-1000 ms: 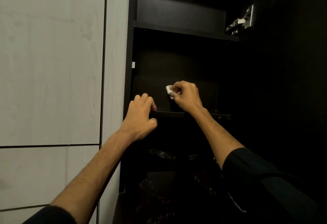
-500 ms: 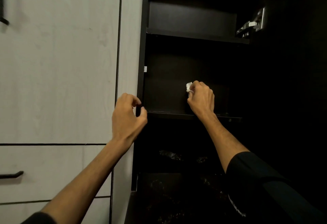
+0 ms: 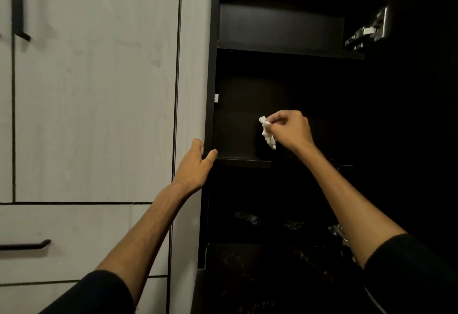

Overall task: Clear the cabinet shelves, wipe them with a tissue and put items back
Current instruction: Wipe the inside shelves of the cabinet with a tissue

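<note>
I see the dark cabinet (image 3: 280, 28) standing open beside pale doors (image 3: 96, 90). My left hand (image 3: 195, 165) grips the cabinet's left side panel beside the middle shelf (image 3: 244, 162). My right hand (image 3: 290, 129) pinches a crumpled white tissue (image 3: 267, 133) above that shelf.

on the left stands a pale wood-grain door (image 3: 96, 85) with a black vertical handle (image 3: 21, 4) at its top left. below it is a pale drawer front (image 3: 81, 237) with a black horizontal handle (image 3: 24, 245). at the far upper right, a metal hinge (image 3: 369, 31) shines in the dark. low in the dark space lie some glinting shapes, too dim to tell.
</note>
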